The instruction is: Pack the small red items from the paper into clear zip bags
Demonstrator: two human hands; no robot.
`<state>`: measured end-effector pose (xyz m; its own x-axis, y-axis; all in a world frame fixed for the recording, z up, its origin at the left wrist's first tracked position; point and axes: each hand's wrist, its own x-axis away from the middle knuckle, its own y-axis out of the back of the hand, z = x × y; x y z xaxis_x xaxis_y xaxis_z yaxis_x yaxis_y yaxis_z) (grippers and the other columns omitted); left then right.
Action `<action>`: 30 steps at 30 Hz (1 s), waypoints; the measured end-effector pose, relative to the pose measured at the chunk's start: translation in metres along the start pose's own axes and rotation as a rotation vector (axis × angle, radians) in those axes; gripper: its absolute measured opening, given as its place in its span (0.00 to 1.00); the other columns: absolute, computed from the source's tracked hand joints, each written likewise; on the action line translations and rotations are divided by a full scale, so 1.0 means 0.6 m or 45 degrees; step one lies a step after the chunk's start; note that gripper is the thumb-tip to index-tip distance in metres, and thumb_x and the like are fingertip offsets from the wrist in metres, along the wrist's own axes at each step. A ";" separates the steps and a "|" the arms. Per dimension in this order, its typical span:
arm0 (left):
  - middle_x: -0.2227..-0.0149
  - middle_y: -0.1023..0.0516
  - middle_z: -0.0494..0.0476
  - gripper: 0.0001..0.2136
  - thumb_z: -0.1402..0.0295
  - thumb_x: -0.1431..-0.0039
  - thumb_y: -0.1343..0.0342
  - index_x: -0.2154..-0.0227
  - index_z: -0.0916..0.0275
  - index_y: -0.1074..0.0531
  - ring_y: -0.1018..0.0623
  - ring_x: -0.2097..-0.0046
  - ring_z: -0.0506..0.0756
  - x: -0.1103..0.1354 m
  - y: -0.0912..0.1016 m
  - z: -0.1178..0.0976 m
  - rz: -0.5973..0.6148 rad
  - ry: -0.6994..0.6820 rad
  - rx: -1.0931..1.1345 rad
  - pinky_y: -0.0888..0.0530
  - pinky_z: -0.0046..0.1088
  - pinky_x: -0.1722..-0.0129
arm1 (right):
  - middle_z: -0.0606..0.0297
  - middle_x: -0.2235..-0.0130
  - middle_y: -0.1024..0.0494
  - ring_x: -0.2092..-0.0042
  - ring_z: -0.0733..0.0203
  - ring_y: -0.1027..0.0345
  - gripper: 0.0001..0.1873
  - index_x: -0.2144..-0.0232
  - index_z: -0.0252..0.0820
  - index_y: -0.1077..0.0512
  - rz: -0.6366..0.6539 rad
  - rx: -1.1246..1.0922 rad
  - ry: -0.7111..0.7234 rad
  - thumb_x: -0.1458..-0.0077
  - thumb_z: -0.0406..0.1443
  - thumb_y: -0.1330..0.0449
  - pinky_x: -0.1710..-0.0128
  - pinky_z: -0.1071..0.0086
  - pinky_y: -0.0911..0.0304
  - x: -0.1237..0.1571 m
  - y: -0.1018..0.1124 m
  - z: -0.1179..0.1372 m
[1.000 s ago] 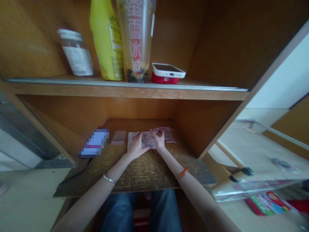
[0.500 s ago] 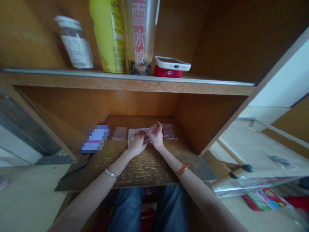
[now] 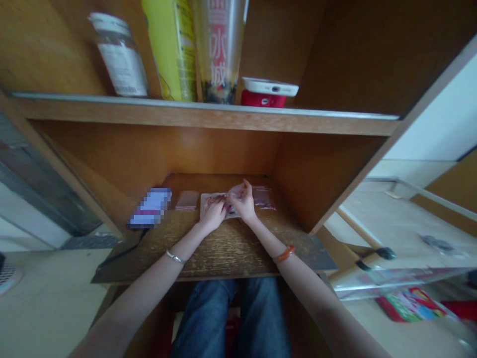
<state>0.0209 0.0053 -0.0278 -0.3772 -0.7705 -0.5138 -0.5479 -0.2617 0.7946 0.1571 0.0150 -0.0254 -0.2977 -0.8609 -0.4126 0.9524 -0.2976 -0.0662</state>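
Note:
A small clear plastic bag [image 3: 234, 191] with reddish marks is between my hands on the desk. My right hand [image 3: 244, 205] pinches it and lifts its upper part, the thumb and fingers raised. My left hand [image 3: 213, 212] is closed at the bag's left side, its fingertips bent over a white sheet [image 3: 204, 200] underneath. The fingers partly hide what they grip. Left of the sheet lies a stack of pale pinkish, flat packets [image 3: 187, 200]. To the right of my right hand are more flat clear packets [image 3: 264, 197].
A phone with a blurred screen [image 3: 149, 208] leans at the desk's left, a cable running from it. On the shelf [image 3: 208, 118] above stand a white-capped jar [image 3: 122, 64], a yellow bottle [image 3: 171, 54], a tall cup [image 3: 219, 59] and a white phone [image 3: 270, 87] on a red object.
The view has shifted slightly. My left fingers have drawn in from lying over the bag to its left side, and more of the bag shows between my hands.

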 end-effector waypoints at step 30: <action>0.61 0.21 0.57 0.11 0.63 0.39 0.47 0.57 0.61 0.30 0.22 0.59 0.55 -0.010 0.007 0.009 -0.413 0.246 0.614 0.27 0.31 0.56 | 0.67 0.70 0.24 0.65 0.60 0.32 0.06 0.72 0.43 0.26 0.297 -0.052 0.073 0.57 0.36 0.40 0.59 0.68 0.38 -0.022 0.019 0.002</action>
<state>0.0166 0.0120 -0.0230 -0.0170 -0.7987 -0.6014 -0.9055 -0.2427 0.3480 0.1720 0.0223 -0.0200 -0.0665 -0.8793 -0.4716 0.9971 -0.0756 0.0004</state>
